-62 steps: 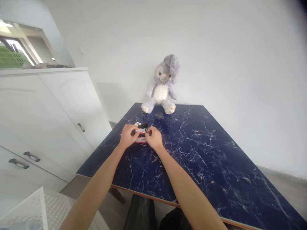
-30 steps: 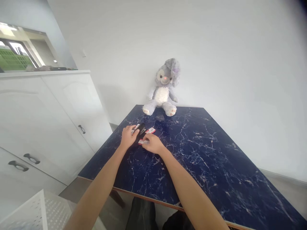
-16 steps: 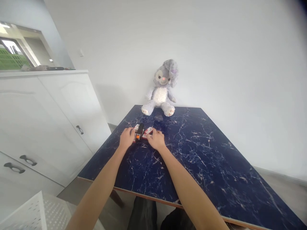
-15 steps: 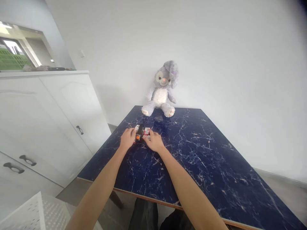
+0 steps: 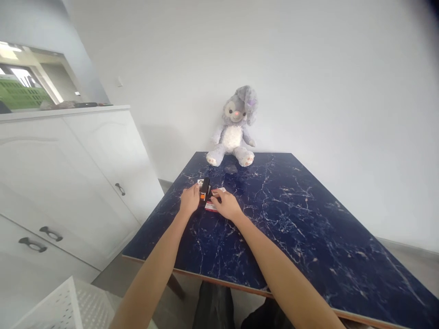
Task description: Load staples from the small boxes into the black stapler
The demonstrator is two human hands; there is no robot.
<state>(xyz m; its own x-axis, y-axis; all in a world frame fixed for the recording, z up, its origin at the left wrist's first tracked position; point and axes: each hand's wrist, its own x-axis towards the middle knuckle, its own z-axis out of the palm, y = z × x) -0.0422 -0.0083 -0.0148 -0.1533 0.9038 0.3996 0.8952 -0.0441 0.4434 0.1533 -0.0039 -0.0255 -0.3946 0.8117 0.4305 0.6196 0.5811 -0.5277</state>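
My left hand (image 5: 190, 198) is closed at the left side of a black object with an orange patch (image 5: 206, 186), whose kind is too small to make out. White printed material (image 5: 200, 182) shows just beyond those fingers. My right hand (image 5: 227, 204) has its thumb and fingers bent at the right side of the black object, over a white and red packet or card (image 5: 211, 207). Part of that packet is hidden beneath the fingers. Both hands are low over the dark blue marbled table (image 5: 284, 219).
A grey plush toy with a white belly (image 5: 233, 132) sits at the table's far edge against the wall. White cabinets with dark handles (image 5: 99, 151) stand on the left. A white perforated basket (image 5: 77, 304) is at the lower left, below the table top.
My right hand has shifted on the white and red packet, which now lies turned and nearer to me. My left hand stays beside the black object. The whole view has moved slightly.
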